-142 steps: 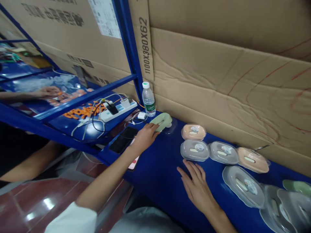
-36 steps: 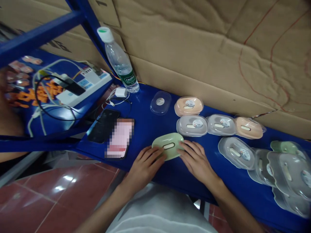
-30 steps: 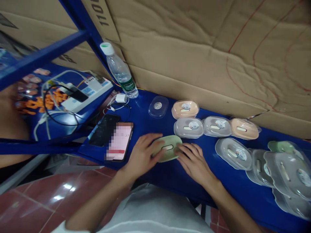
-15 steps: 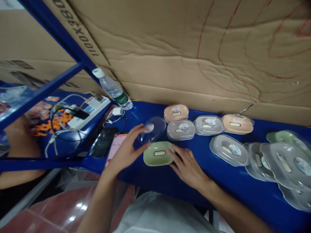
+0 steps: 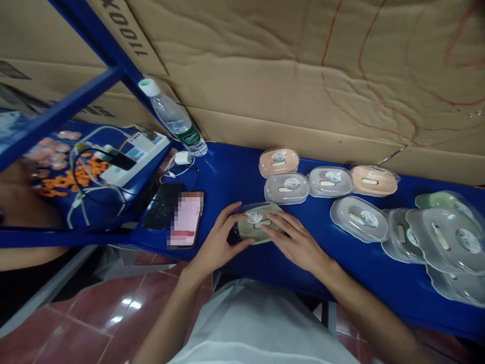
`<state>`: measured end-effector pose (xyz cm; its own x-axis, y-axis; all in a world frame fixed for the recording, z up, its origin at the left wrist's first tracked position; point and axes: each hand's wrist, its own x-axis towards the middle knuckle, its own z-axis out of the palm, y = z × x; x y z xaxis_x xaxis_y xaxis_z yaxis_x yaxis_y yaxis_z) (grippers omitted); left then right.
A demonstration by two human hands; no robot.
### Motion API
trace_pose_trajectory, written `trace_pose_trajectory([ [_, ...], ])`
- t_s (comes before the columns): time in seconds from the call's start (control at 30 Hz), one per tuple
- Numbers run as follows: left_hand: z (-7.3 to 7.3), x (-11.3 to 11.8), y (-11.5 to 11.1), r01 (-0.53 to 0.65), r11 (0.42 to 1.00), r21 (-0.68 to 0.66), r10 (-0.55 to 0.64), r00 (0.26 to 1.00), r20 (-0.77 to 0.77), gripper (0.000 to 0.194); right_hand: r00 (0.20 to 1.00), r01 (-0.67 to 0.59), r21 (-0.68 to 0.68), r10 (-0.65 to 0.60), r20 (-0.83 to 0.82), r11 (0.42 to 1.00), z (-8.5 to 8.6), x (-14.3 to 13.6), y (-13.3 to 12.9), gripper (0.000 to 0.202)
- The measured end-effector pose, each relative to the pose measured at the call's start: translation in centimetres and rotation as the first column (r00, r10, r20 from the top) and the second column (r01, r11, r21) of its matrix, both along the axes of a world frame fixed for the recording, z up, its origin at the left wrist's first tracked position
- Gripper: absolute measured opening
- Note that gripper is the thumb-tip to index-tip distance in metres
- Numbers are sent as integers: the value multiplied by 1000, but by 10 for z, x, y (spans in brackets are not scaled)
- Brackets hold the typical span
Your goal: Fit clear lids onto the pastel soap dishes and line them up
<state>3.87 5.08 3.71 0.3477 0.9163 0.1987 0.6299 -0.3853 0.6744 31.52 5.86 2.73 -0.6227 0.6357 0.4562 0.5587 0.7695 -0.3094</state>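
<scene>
A green oval box (image 5: 254,233) lies on the blue table in front of me, with a pale slot in its middle. Over it sits a clear plastic lid (image 5: 253,217) bearing a round sticker; whether the rim is seated I cannot tell. My left hand (image 5: 222,242) closes around the lid's left end, thumb at the near side and fingers at the far side. At the right end, my right hand (image 5: 297,240) rests its fingers over the lid and box edge, gripping them.
Lidded grey boxes (image 5: 287,188) and peach boxes (image 5: 279,162) stand behind. Stacked lidded boxes (image 5: 447,237) fill the right side. To the left are two phones (image 5: 186,217), a charger (image 5: 183,158), a water bottle (image 5: 174,119) and a power strip (image 5: 132,164). Another person's arm (image 5: 28,202) is at far left.
My left hand has brought the clear lid rightward and down onto the green box. My right hand has moved further over the box's right end. The camera view has shifted slightly.
</scene>
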Motion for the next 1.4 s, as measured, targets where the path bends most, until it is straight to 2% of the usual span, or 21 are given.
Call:
trace_pose_trajectory([
  [0.1, 2, -1, -5, 11, 1000, 7, -11, 1000, -22, 53, 1000, -15, -20, 15, -4, 1000, 3, 1, 2, 45],
  [0.23, 3, 7, -10, 19, 992, 122, -14, 999, -47, 55, 999, -35, -33, 35, -2, 999, 5, 8, 5, 48],
  [0.37, -3, 12, -11, 66, 958, 280, -34, 992, -120, 50, 999, -1, 5, 1, 32, 1000, 10, 11, 6, 35],
  [0.57, -15, 11, -13, 69, 912, 404, 2, 985, -172, 52, 997, 21, 55, -25, 78, 998, 11, 7, 5, 34],
  [0.67, -20, 12, -16, 61, 904, 423, 31, 978, -206, 57, 994, 19, 64, -26, 105, 998, 5, 8, 5, 36],
  [0.83, -24, 15, -20, 36, 913, 406, 67, 969, -236, 59, 990, 7, 45, -14, 141, 999, -4, 9, 3, 52],
  [1.03, -23, 21, -19, -37, 916, 400, 136, 965, -222, 55, 991, 15, 59, -22, 131, 998, -1, 3, -4, 60],
  [1.23, -33, 19, -34, -89, 916, 390, 176, 965, -193, 51, 984, 6, 84, -21, 179, 996, -8, -3, -7, 61],
  [1.4, -28, 12, -15, -79, 918, 389, 184, 953, -242, 37, 992, 53, 39, -57, 112, 998, -20, -14, 5, 65],
])
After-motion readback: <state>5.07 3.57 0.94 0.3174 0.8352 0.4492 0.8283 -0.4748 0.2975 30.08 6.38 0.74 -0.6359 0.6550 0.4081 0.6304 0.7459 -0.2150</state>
